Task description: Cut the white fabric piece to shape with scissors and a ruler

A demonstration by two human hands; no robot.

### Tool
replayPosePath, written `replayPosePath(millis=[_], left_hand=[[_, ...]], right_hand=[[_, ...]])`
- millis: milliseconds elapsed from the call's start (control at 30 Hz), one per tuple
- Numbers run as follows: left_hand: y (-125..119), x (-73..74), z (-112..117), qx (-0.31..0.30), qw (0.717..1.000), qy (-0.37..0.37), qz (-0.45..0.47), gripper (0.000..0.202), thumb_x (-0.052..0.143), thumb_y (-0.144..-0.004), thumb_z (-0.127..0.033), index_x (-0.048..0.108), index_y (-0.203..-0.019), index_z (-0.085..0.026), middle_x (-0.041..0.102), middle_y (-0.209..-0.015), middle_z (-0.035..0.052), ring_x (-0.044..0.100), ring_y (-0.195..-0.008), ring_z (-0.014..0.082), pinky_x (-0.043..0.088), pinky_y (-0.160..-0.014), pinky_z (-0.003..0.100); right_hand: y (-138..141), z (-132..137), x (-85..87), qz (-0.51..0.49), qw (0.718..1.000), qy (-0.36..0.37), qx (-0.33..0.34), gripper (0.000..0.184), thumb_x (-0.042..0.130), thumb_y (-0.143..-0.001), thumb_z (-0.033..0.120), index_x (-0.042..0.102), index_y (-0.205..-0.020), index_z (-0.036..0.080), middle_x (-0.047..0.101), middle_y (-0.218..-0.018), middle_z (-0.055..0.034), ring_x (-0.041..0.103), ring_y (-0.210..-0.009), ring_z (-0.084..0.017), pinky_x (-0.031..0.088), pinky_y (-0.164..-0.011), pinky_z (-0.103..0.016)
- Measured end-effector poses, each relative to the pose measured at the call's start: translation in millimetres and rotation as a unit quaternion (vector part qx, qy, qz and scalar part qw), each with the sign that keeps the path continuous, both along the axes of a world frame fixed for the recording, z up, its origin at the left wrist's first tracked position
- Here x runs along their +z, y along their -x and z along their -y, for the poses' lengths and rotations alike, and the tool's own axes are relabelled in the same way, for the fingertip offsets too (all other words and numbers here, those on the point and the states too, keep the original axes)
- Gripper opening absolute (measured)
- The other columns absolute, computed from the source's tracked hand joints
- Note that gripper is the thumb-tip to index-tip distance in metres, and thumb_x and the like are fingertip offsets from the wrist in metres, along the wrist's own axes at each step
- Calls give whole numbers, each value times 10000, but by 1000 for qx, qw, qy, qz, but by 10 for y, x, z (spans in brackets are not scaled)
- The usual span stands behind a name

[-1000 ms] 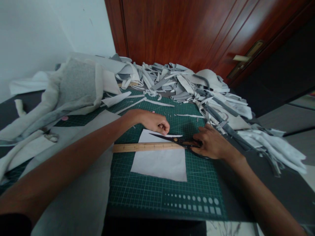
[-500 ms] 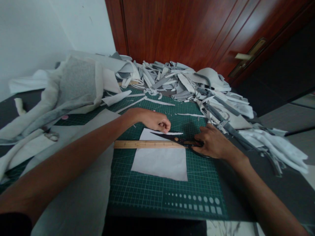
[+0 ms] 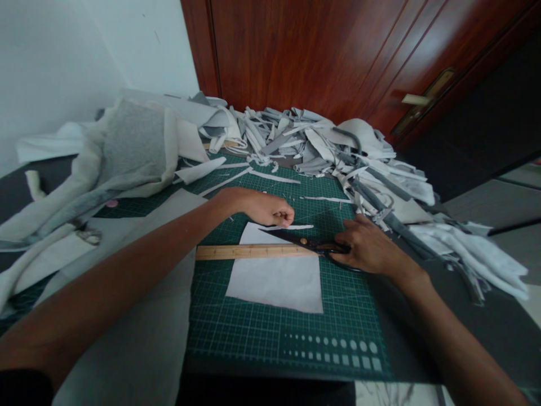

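- While the right hand [image 3: 369, 246] closes round the scissors [image 3: 304, 242], the blades lie over the white fabric [image 3: 274, 282].
- The left hand [image 3: 266, 207] sits just beyond the ruler [image 3: 253, 252], fingers curled, any hold hidden.

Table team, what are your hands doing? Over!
Right hand on black scissors, blades over white fabric. Left hand curled above wooden ruler. Scraps piled beyond green cutting mat.

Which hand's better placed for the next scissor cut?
Probably the right hand: it is on the handles of the black scissors. The left hand is curled in a fist beyond the wooden ruler, away from those handles.
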State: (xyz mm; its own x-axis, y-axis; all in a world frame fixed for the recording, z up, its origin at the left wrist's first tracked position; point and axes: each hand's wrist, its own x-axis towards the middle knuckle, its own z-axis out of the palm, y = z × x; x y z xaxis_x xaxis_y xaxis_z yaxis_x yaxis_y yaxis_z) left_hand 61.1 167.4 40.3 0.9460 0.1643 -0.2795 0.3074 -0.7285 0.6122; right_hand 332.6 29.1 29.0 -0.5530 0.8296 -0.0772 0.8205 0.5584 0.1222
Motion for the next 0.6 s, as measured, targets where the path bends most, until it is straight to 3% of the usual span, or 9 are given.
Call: replayPosePath(millis=[300,600], left_hand=[[8,-59,-34,5,1000,7,17,143,529,-966,-274,624,-893,-195,595,-794,9,502,-703,156,376,-684,280],[4,-23,4,11,1000,-8,18,158,501,-974,-251,606,-874,-188,589,-790,9,493,-713,151,382,-693,268]], right_hand=[[61,-13,46,6,999,34,-23,361,611,-915,448,660,-658,199,638,-665,-54,547,-737,-211,292,-809,-381],[214,-66,116,18,998,51,-35,368,599,-911,472,650,-659,208,656,-699,-69,543,-743,-222,294,-804,-391]])
